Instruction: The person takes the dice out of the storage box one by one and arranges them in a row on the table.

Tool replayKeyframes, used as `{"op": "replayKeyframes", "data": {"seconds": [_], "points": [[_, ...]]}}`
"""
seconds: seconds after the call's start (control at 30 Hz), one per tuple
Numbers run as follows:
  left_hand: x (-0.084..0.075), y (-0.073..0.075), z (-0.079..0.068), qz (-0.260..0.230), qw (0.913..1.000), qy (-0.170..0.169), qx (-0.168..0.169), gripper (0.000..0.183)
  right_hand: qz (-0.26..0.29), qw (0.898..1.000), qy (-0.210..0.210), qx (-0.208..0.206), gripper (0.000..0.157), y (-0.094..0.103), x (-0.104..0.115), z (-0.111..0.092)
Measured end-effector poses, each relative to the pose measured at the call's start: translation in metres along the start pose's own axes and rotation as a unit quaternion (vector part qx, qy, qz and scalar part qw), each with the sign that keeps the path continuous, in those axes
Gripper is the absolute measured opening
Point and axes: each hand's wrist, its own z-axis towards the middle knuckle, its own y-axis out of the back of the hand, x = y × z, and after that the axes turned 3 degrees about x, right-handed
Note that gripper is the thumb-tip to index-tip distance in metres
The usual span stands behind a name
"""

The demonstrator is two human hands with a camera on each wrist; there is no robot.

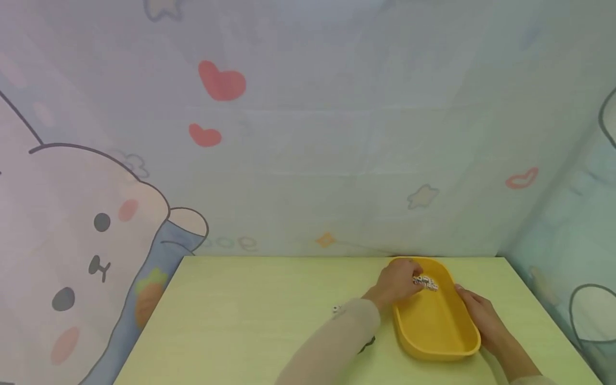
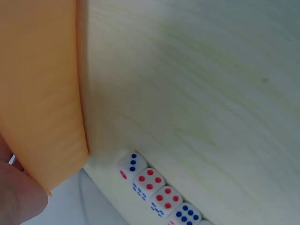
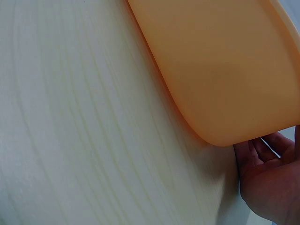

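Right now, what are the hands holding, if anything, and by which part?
The right hand holds the yellow tray by its right side. The left hand is at the dice inside; whether it grips any cannot be told.

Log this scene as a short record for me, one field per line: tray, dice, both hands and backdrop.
Tray: yellow tray, on the right part of the table
Tray contents: cluster of dice toward the far end; count unclear
On table: row of dice beside the tray, red and blue dots
Left hand: reaching into the tray, fingers at the cluster; grip unclear
Right hand: holds the tray's right side
Backdrop: cloth with printed hearts
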Motion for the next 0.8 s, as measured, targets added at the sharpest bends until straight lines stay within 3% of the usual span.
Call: {"op": "replayKeyframes", "data": {"seconds": [0.13, 0.4, 0.57, 0.8], "points": [[0.001, -0.004, 0.001, 0.024, 0.9994, 0.023, -0.004, 0.032, -0.002, 1.0, 0.002, 0.002, 0.094, -0.002, 0.001, 0.003], [-0.003, -0.006, 0.01, 0.094, 0.9947, 0.037, -0.017, 0.029, -0.014, 1.0, 0.016, 0.011, 0.096, 0.001, 0.012, 0.008], [-0.006, -0.006, 0.019, 0.111, 0.9928, 0.044, -0.005, 0.03, -0.014, 1.0, 0.02, 0.012, 0.097, 0.007, 0.015, 0.011], [-0.004, -0.014, 0.022, 0.127, 0.9912, 0.036, -0.001, 0.016, -0.005, 1.0, 0.006, 0.013, 0.097, 0.007, 0.008, 0.016]]}}
